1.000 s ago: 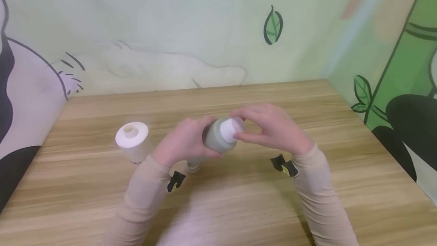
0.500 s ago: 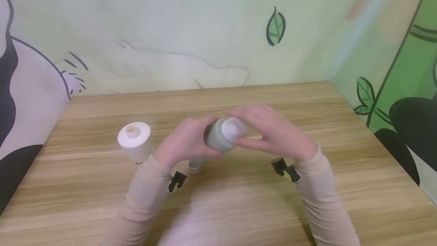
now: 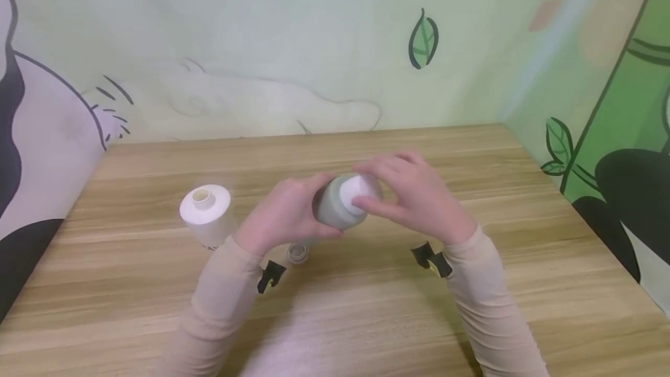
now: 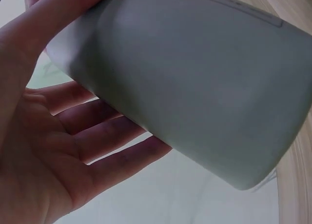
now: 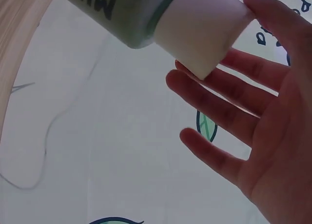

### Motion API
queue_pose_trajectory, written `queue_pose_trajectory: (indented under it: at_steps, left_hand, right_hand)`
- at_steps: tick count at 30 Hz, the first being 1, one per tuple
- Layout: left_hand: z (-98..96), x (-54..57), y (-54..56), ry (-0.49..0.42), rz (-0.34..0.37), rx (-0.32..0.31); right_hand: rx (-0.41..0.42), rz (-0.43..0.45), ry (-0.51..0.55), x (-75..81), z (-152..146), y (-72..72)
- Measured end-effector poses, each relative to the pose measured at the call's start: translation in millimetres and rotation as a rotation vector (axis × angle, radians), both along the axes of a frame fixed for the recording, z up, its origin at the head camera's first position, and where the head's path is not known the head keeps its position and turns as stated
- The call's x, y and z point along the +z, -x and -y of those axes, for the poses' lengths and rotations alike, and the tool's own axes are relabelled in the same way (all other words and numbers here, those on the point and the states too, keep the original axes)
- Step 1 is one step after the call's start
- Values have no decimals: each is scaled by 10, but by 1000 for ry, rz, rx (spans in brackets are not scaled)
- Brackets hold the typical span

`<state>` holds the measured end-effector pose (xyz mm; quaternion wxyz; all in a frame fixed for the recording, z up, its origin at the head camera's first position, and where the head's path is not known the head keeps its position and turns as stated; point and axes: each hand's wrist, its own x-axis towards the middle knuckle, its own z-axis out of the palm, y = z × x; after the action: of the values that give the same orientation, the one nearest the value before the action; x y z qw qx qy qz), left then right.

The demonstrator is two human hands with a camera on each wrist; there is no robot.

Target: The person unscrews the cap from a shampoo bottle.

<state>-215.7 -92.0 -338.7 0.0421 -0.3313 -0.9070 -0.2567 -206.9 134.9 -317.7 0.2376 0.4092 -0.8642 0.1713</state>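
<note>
A grey-green bottle (image 3: 335,205) with a white cap (image 3: 356,192) is held tilted above the table, its capped end toward the right. My left hand (image 3: 288,214) grips the bottle's body near its top, and the left wrist view shows the smooth body (image 4: 204,82) with the fingers behind it. With thumb and fingertips my right hand (image 3: 413,199) pinches the white cap, which sits on the bottle. In the right wrist view the cap (image 5: 202,29) lies between the thumb and fingers, while the lower fingers are extended. Dark lettering shows on the bottle there.
A white bottle (image 3: 209,220) with an open neck stands on the wooden table (image 3: 366,307), left of my left hand. A small round ring-like piece (image 3: 297,253) lies below the held bottle. A painted wall (image 3: 262,45) bounds the table at the back.
The right hand has turned and shifted slightly about the cap, its fingers moving on it. The left hand keeps its grip, and the bottle's tilt changes a little. The white bottle stays put.
</note>
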Motion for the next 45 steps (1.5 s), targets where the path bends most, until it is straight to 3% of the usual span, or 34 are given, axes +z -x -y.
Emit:
queue_pose_trajectory:
  at_steps: [9,17,23,30,39,42,45]
  left_hand:
    - [41,20,3,-30,-51,-8]
    - [67,56,-18,-56,-71,-8]
    - [60,61,-31,-40,-50,-7]
    - [60,48,-17,-24,-24,-16]
    - [62,59,-30,-21,-25,-20]
    - [65,57,-31,-23,-33,-21]
    - [65,58,-35,-24,-38,-21]
  right_hand:
    - [196,-62,-12,9,-6,-32]
    - [79,49,64,27,2,-25]
    - [42,10,45,24,6,-42]
    - [190,-78,-4,20,-26,-24]
    - [307,-67,-14,23,-69,-18]
    - [268,-47,7,33,-66,-22]
    - [155,-19,31,41,-63,-34]
